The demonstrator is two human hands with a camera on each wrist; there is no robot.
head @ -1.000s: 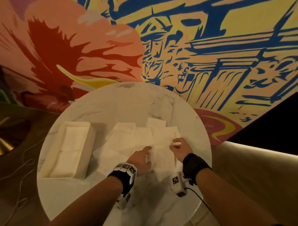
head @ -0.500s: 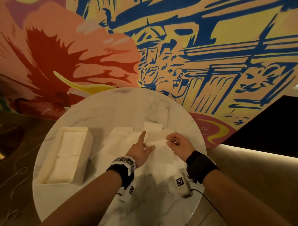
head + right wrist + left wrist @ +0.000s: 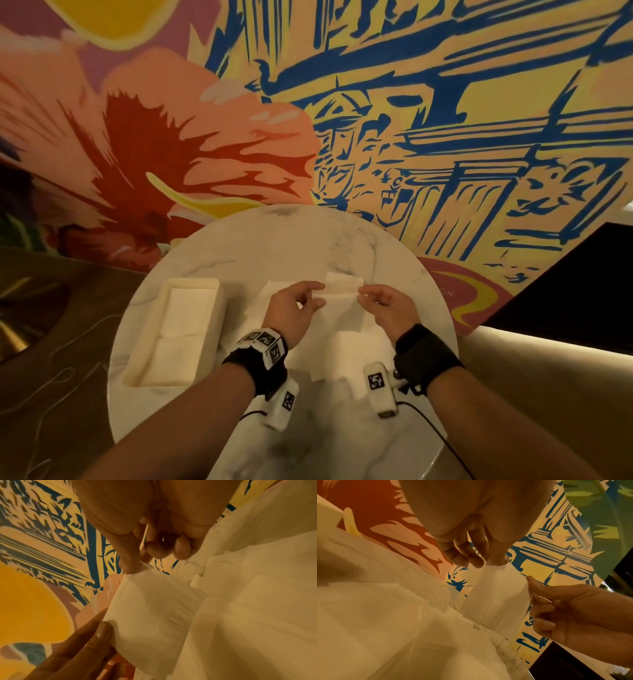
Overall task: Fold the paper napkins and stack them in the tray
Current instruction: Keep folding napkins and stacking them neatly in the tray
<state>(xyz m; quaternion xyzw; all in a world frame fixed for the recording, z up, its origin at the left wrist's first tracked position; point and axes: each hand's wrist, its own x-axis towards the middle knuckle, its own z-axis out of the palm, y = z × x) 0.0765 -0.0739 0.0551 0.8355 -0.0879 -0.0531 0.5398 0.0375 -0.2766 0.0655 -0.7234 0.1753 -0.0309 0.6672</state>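
Farthest left on my round marble bench I see the tray, a pale rectangular box lying lengthwise away from me, with folded napkins lying flat inside it in two blocks, one behind the other. Just right of the tray, loose napkins spread in an overlapping heap across the middle of the bench, some with their corners poking out toward the wall.

Above that heap my left hand pinches the left top corner of one napkin between thumb and fingertips; in the left wrist view the thumb and fingers close on the sheet's upper edge while the rest of it hangs down. The sheet is lifted off the pile and held up between both hands, its lower part hanging toward the heap beneath; I cannot tell whether it touches the heap.

My right hand grips the opposite top corner in the same way. The right wrist view shows its thumb pressed against the corner with the other fingers curled behind, and the left hand's fingers on the far corner. Both hands are level with each other, apart by the width of the sheet.

Behind the bench stands a wall painted in orange, red, yellow and blue. Black wrist straps with marker blocks sit on both forearms.
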